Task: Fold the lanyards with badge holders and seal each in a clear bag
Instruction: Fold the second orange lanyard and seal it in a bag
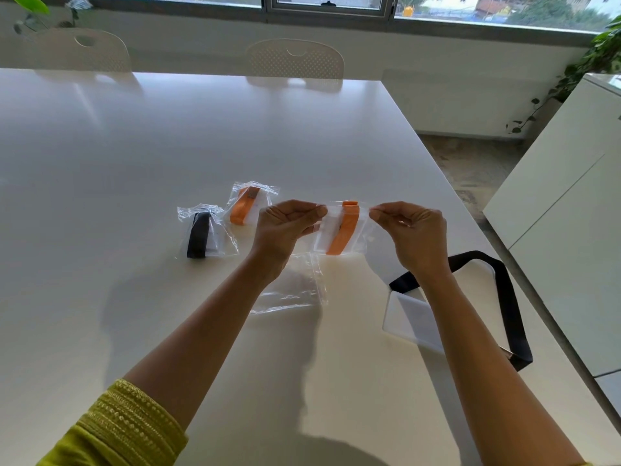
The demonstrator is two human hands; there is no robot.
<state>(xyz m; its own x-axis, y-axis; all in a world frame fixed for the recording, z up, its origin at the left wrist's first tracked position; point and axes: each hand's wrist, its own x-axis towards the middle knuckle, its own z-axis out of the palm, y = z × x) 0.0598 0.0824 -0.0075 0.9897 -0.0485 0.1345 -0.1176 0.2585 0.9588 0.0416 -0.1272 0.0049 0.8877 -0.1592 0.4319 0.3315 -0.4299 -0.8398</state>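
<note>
A clear bag [341,230] holding a folded orange lanyard and its white badge holder hangs above the table. My left hand [285,227] pinches its top left corner and my right hand [411,230] pinches its top right corner. Two filled bags lie to the left: one with a black lanyard [201,235], one with an orange lanyard [247,205]. An empty clear bag [292,287] lies flat under my left wrist. A loose black lanyard [507,297] with a white badge holder [408,317] lies on the right, partly behind my right forearm.
The white table [134,163] ends in an edge close to the loose lanyard on the right. A white cabinet [571,196] stands beyond that edge. Two white chairs [295,58] are tucked in at the far side under the window.
</note>
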